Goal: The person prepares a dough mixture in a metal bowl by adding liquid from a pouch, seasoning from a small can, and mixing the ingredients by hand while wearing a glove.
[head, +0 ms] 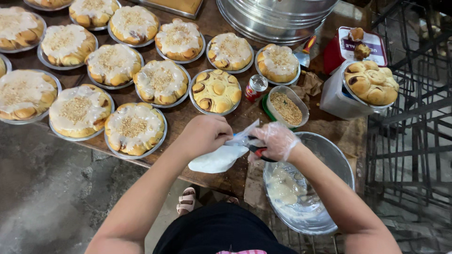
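Observation:
My left hand (pixel 205 134) grips the top of a white piping bag (pixel 217 160) full of icing, which lies over the table's front edge. In a thin clear glove, my right hand (pixel 277 139) holds scissors (pixel 258 151) with red and black handles at the bag's clear plastic end. Just beyond my hands sits a round pan of plain, un-iced buns (pixel 216 91). To its left stand several pans of iced buns sprinkled with crumbs, the nearest one (pixel 134 128) beside my left forearm.
A metal bowl (pixel 338 159) with leftover white icing sits under my right forearm. A plastic tub of crumbs (pixel 287 107) and a small can (pixel 256 87) stand behind my hands. More plain buns (pixel 371 83) top a white container at right. A large metal pot (pixel 278 19) is behind.

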